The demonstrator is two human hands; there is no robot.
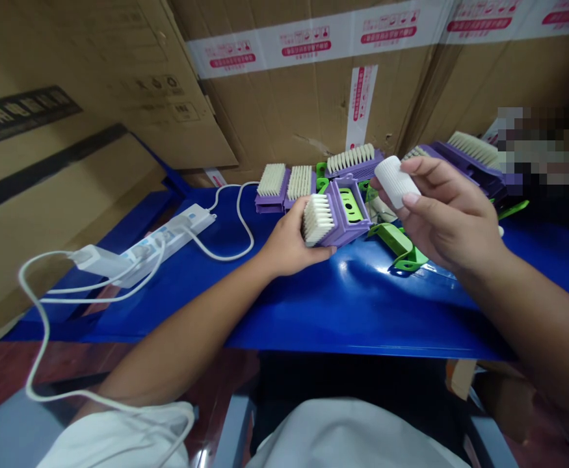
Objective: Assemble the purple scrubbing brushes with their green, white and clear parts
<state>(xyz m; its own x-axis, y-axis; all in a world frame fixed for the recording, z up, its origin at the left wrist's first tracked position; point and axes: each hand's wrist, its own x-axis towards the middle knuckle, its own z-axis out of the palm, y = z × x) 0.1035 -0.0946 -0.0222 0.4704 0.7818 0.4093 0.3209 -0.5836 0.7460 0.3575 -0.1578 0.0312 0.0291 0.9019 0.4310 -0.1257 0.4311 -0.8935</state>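
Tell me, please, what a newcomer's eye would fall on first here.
Probably the white ribbed cylinder in the right hand, above the blue table. Next, the purple brush block with pale bristles in the left hand, near the picture's centre. Behind, cardboard boxes bear white tape printed in red.

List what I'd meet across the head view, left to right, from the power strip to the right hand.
White power strip, left hand, purple brush piece, white ribbed piece, right hand.
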